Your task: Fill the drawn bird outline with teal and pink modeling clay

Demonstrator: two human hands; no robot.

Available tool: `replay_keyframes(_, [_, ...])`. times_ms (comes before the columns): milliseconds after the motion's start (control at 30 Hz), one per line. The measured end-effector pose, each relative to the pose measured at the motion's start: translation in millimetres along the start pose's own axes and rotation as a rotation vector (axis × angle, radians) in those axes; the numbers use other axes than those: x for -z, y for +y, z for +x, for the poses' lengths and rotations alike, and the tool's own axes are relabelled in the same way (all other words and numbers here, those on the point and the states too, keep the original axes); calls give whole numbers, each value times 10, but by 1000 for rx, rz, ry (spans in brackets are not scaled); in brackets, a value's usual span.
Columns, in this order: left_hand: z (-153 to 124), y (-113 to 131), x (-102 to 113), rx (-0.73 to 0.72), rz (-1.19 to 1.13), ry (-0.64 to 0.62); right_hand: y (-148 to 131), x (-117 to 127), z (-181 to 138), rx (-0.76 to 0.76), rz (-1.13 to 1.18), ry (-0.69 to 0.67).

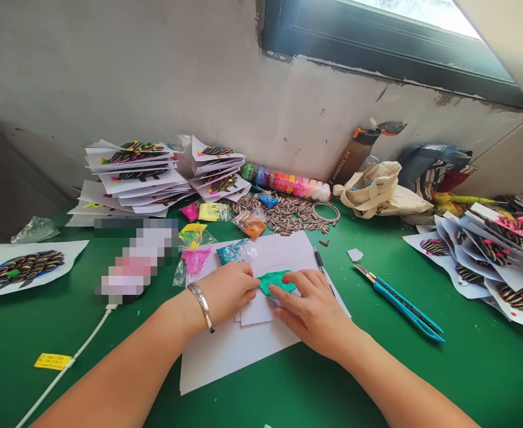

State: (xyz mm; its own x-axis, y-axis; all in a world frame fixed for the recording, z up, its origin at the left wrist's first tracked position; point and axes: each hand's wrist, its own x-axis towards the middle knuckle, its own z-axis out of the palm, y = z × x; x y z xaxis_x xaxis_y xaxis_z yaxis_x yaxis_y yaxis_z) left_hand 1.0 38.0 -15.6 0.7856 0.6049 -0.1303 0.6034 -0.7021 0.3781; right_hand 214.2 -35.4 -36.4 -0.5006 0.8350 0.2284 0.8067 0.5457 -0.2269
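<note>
Fingers (303, 280) of the right hand (317, 306) are spread apart, tips resting on the green clay (273, 282); those of the left hand (229, 291) are bunched at its left edge, can't tell if they pinch it. Clay's a flattened, uneven patch on a small white sheet (254, 315), btwn both hands, w/ a larger sheet (225, 371) underneath.

Progress approx: clay is down & partly spread, but a thin drawn curve (274, 267) shows just beyond it w/ bare paper btwn, so prob. more spreading left. No seeds or other colours visible on this pc. yet; part's hidden by fingers.

Just beyond: bagged teal clay (232, 254), pink clay (195, 261) & orange clay (252, 224), then loose striped seeds (294, 214) in a heap. Pen (319, 261) lies beside the right hand, cutter knife (404, 309) further right on the green table (422, 386).

Seed-covered pics appear done: left stack (140, 178), right pile (493, 255), plus one single sheet (33, 270) far left.
</note>
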Motion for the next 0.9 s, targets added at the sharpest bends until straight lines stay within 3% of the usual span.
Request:
replay_keyframes(600, [5, -10, 36, 30, -102, -7, -53, 12, 39, 72, -27, -2])
replay_keyframes(900, [4, -136, 42, 27, -166, -8, -54, -14, 78, 56, -16, 4])
